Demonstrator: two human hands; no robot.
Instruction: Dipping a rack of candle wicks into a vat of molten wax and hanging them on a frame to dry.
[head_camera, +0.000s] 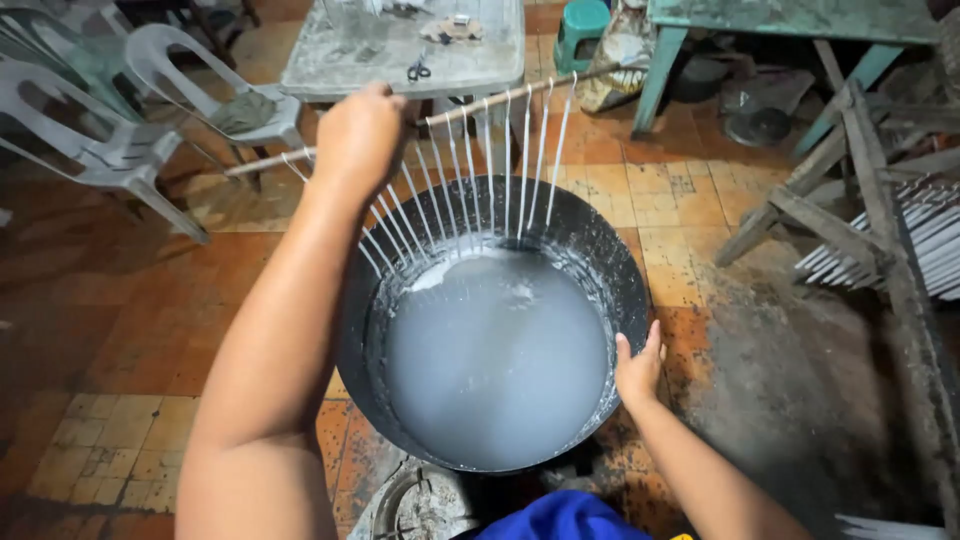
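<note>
My left hand (358, 135) is closed around a long wooden stick (500, 95) held level above a big black pan (600, 255). Several thin white candles (505, 170) hang from the stick on strings, their lower ends just above or touching the pale grey liquid wax (495, 355) that fills the pan. My right hand (638, 368) rests on the pan's right rim, fingers up against its edge. The pan sits on a burner (420, 500) partly hidden below it.
A worn tiled floor surrounds the pan. White plastic chairs (120, 110) stand at the far left. A grey table (400, 50) with scissors (419, 69) is behind, a green table (790, 20) at the back right. A wooden rack (880, 220) holding finished white candles (900, 235) stands right.
</note>
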